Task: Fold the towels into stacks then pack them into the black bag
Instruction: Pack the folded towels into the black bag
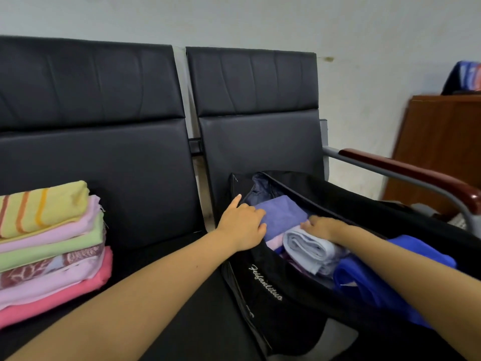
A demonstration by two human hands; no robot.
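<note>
Towels (307, 246) lie lengthwise along black bag (263, 282), which runs near-right to far-left.

Black padded seats (130, 157) stand against a pale wall (234, 19), wooden cabinet (442, 142) right.

Black bag (263, 280) open on right seat (260, 142). Left hand (242, 225) grips purple towel (282, 214) at bag's near edge; right hand (321, 226) rests on white towel (304, 247). Folded stack (49, 246) on left seat, w/ yellow striped towel on top.
</note>
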